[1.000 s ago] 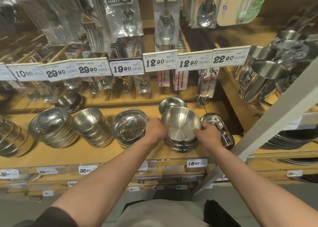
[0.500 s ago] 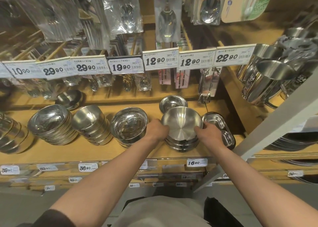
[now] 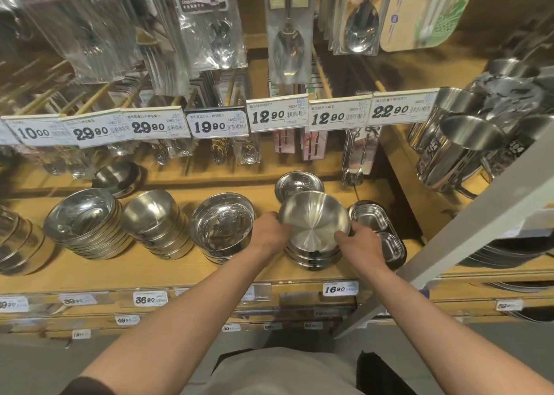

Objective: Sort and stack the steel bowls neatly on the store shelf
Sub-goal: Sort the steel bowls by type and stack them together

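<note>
A stack of steel bowls [image 3: 313, 255] stands on the wooden shelf [image 3: 156, 270], right of centre. Its top bowl [image 3: 313, 222] tilts toward me and shows a brushed inside. My left hand [image 3: 268, 234] grips that bowl's left rim and my right hand [image 3: 361, 243] grips its right rim. Left of the stack stand three more stacks of bowls: a deep one [image 3: 221, 228], a matt one [image 3: 157, 225] and a wide shiny one [image 3: 84, 222]. A small shiny bowl [image 3: 298, 181] sits just behind the held one.
A divided steel tray [image 3: 377, 232] lies right of my right hand. A lone bowl [image 3: 118, 177] rests at the back left. Packed spoons and price tags [image 3: 277, 115] hang above. Steel mugs [image 3: 458, 151] fill the right shelf, and a white slanted post [image 3: 467, 223] crosses in front.
Both hands keep their hold on the top bowl. The bowl has settled slightly lower onto its stack; the rest is a small shift of my head.
</note>
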`<move>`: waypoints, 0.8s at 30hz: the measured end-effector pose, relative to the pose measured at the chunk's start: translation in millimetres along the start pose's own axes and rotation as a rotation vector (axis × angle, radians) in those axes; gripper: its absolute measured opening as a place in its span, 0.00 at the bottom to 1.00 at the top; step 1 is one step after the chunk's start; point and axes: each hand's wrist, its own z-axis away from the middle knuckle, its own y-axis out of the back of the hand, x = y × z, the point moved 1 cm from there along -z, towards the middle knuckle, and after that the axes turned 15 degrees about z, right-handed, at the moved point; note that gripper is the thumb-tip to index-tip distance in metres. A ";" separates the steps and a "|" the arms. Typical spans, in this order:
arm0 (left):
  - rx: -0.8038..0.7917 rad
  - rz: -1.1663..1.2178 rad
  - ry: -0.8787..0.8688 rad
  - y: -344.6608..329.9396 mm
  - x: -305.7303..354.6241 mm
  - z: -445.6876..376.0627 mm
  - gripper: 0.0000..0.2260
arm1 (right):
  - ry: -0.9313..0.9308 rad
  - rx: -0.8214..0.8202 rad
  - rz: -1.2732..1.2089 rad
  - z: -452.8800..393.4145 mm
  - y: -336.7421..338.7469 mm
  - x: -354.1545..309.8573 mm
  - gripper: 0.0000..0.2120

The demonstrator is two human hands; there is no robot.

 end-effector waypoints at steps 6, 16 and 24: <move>-0.029 -0.085 0.025 0.2 2.8 2.8 0.14 | -0.017 -0.031 0.045 -0.7 6.2 -4.0 0.13; 0.080 -0.023 -0.274 64.8 63.4 7.9 0.11 | 0.121 0.107 0.202 -50.9 33.6 -78.2 0.17; 0.138 0.160 -0.130 133.5 40.9 -7.2 0.09 | 0.170 -0.255 0.478 -118.7 3.3 -110.3 0.24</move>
